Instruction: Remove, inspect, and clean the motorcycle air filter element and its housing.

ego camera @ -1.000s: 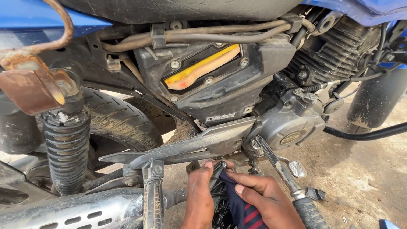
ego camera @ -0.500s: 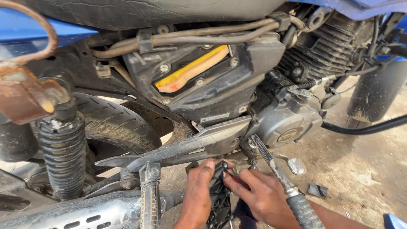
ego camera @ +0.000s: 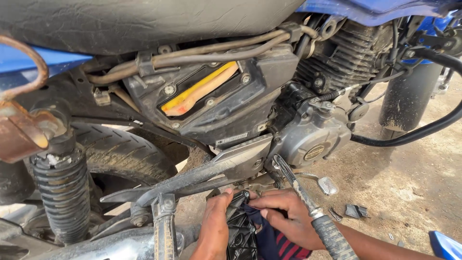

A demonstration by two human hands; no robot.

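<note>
Two hands work low under a motorcycle, at the bottom of the frame. Left hand (ego camera: 214, 231) is curled, fingers pressing on the left edge of a black plastic part (ego camera: 239, 231) w/ a ribbed, grid-like face; thumb tip up near the part's top corner. Right hand (ego camera: 284, 216) is closed around a dark blue cloth (ego camera: 269, 240) w/ red stripes, fingers bunched and pinching the cloth against the right side of the same plastic part. Both hands touch the part, one on each side, just below the engine. The part sits upright-ish between them, lower end cut off by the frame edge, so its full shape can't be told.

Right above the hands: a grey metal footrest bracket (ego camera: 211, 171) running diagonally, and the silver engine side cover (ego camera: 313, 139) w/ a round badge. A kick-start lever (ego camera: 308, 207) w/ a rubber grip crosses in front of the right wrist, slanting down to the right. Above that, a black air-filter box (ego camera: 216, 101) w/ a yellow-orange element showing through its opening, hoses running along its top. The black seat (ego camera: 144, 19) spans the top; blue bodywork at both upper corners.

Left side: rear tyre (ego camera: 120, 149), a black coil shock absorber (ego camera: 62, 192) w/ a rusty bracket above it, chrome exhaust (ego camera: 96, 245) along the bottom. On the sandy ground (ego camera: 414, 183) to the right lie a small metal pedal tip (ego camera: 327, 185) and a dark broken bit (ego camera: 356, 210), poss. plastic.
</note>
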